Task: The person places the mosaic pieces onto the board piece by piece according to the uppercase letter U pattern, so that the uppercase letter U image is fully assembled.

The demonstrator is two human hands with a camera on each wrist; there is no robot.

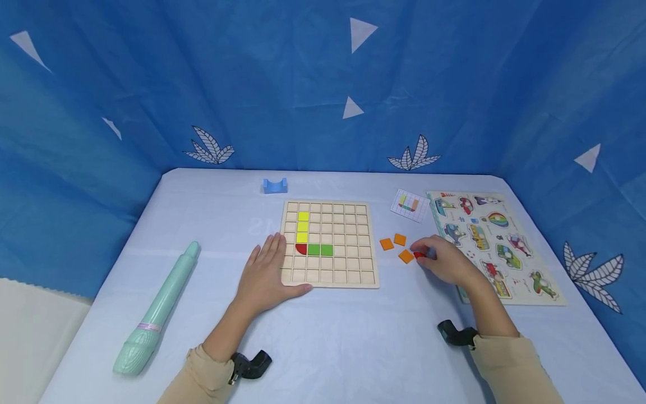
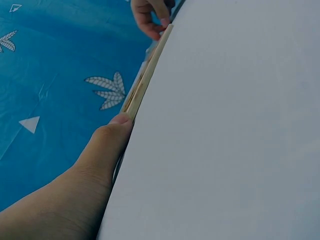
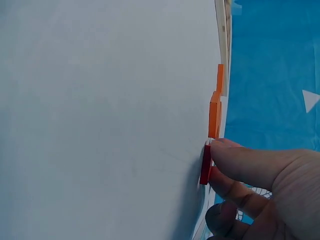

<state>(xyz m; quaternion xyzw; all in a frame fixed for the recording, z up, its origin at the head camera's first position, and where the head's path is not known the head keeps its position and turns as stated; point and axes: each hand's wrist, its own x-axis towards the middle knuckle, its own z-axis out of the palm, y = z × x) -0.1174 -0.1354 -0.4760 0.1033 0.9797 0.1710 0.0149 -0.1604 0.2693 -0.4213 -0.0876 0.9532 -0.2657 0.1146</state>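
A wooden grid board (image 1: 348, 275) lies at the middle of the table. Yellow squares (image 1: 303, 226), a red quarter-round piece (image 1: 301, 249) and two green squares (image 1: 320, 250) form an L on it. My left hand (image 1: 264, 280) rests flat along the board's left edge, thumb at the near corner, as the left wrist view shows too (image 2: 102, 145). To the right of the board, my right hand (image 1: 446, 259) pinches a small red piece (image 3: 205, 165) between thumb and finger, low at the tabletop. Beside it lie three orange squares (image 1: 406, 256). Fingers hide most of the red piece.
A pattern card (image 1: 410, 205) lies behind the orange squares. Right of it is a picture puzzle board (image 1: 497, 247), partly under my right forearm. A blue holder (image 1: 275, 186) stands at the back, and a mint-green microphone-shaped object (image 1: 158, 308) lies at left.
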